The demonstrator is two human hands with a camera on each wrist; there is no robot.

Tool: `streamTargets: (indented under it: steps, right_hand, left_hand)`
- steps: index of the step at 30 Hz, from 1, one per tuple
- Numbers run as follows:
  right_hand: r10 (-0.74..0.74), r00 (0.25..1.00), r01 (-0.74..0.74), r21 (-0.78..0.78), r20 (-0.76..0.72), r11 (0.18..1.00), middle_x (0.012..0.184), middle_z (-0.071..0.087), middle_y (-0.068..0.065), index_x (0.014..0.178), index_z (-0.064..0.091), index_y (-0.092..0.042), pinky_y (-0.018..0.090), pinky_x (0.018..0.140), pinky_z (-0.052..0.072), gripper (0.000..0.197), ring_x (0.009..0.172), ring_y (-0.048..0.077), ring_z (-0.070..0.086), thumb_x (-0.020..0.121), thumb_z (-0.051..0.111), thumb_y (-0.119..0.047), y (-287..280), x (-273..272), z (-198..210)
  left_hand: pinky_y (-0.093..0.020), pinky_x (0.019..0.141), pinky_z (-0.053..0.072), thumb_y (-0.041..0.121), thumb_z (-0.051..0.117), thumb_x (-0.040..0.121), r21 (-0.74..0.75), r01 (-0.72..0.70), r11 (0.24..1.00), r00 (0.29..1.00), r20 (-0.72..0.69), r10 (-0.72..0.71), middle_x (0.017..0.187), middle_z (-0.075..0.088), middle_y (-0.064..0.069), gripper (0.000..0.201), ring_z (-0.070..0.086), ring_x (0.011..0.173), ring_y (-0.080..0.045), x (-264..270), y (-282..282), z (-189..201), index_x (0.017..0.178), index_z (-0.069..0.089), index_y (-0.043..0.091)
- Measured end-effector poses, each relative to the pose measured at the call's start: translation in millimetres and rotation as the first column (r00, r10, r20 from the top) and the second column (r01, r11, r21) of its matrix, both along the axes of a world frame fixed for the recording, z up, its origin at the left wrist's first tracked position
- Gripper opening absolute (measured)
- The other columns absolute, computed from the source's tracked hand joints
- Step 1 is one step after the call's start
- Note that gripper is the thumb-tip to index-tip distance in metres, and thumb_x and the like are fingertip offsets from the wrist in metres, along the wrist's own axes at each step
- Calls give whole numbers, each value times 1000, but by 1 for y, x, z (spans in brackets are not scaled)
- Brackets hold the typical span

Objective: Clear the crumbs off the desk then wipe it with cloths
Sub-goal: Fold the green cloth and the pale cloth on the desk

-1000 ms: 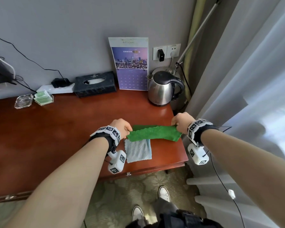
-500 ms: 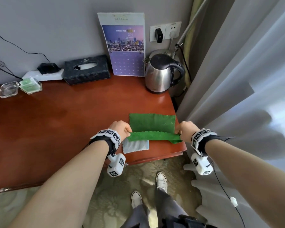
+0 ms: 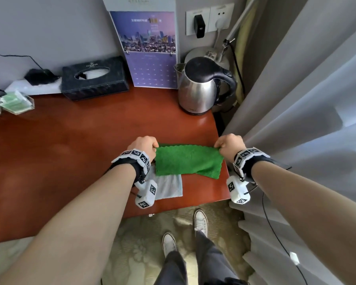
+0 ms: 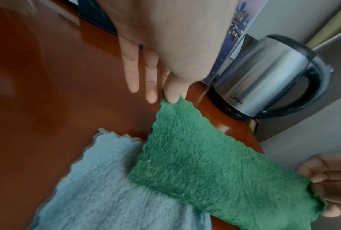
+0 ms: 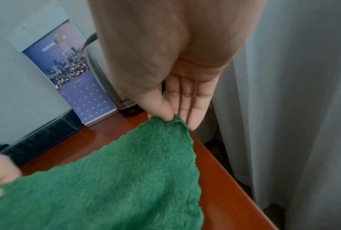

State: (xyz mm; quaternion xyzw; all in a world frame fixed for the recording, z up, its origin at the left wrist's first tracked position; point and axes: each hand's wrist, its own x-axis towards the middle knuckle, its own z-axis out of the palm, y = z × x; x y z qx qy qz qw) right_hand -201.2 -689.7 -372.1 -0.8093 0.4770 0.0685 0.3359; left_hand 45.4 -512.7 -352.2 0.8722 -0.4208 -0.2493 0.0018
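Green cloth [image 3: 188, 161] is stretched between the two hands above the right front part of the tabletop [image 3: 70, 145], in front of the kettle [image 3: 201, 87]. The left hand [image 3: 143, 147] pinches the cloth's far left corner between thumb and a finger, its other fingers [image 4: 133, 74] reaching straight down. The right hand [image 3: 229, 146] pinches the far right corner the same way, its remaining fingers straight too. The cloth's near edge droops toward the tabletop, and its near right corner lies close to the tabletop's right edge; whether it rests on the wood cannot be told.

A pale blue cloth [image 3: 169, 187] lies flat on the tabletop in front of the kettle and nearer the front edge, its far part covered by the green cloth. The kettle stands at the back right corner. Just left of the kettle a calendar [image 3: 150, 50] leans on the wall, and further left of the kettle sits a dark tissue box [image 3: 95, 79]. Right of the kettle hangs a pale curtain [image 3: 296, 120].
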Motion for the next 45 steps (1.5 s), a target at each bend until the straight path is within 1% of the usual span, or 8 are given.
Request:
streamTargets:
  steps: [10,13,19,26,34,40,43,45]
  right_hand:
    - [0,1000,-1,-37,-16,999,95,71,4,74,66,-34,26,84,53,38,85,23,67,78,45,-3,-14,6,-26]
    - [47,998,-49,-41,-38,998,96,72,4,91,74,-25,29,88,53,30,91,25,67,79,54,-5,-17,7,-22]
    - [290,933,-298,-9,-213,954,109,58,7,109,64,-16,32,89,47,32,106,27,57,82,73,-31,-22,10,-21]
    - [298,919,-317,-32,-258,948,118,55,11,115,62,-13,33,93,47,36,114,29,55,83,72,-29,-16,11,-30]
    - [265,927,-269,20,-264,963,107,63,9,103,65,-18,28,74,48,27,98,25,58,78,70,-27,-17,13,-13]
    - [72,987,-31,267,-146,963,83,64,2,102,69,-10,25,63,52,19,78,18,61,84,71,-16,-18,32,13]
    - [34,995,-3,327,-89,945,72,66,5,88,69,-5,35,76,58,7,72,21,61,86,69,-11,-7,58,31]
    - [-26,1000,28,370,-10,929,70,67,7,78,66,-9,33,72,56,8,69,20,60,84,70,-9,6,78,41]
  left_hand:
    - [-38,75,54,12,62,91,-44,-21,999,991,129,27,113,53,-2,23,57,100,-25,-20,-7,-11,110,60,25]
    - [-34,68,54,17,61,92,-164,141,976,988,85,-129,106,50,4,18,55,90,-17,-57,-12,-6,107,59,25]
    - [-34,83,52,30,66,92,-172,494,852,854,-89,-513,107,57,2,23,55,95,-16,-157,-29,-17,112,62,21]
    - [-35,63,48,5,69,78,-67,551,832,835,40,-549,106,59,-6,44,60,89,-24,-188,-27,-36,120,58,12]
    - [-36,62,49,9,65,84,-108,368,924,930,28,-367,102,61,-7,32,64,89,-26,-197,-33,-30,116,59,11]
    - [-35,63,51,17,61,85,-271,21,962,985,-158,-66,99,57,-1,16,62,80,-26,-178,-16,-14,100,57,17]
    - [-32,60,49,21,61,85,-286,-145,947,981,-168,99,94,56,5,11,59,77,-20,-155,2,-6,94,54,22]
    - [-31,59,47,22,62,85,-287,-239,928,966,-167,197,92,56,6,11,59,77,-19,-137,16,-3,88,52,24]
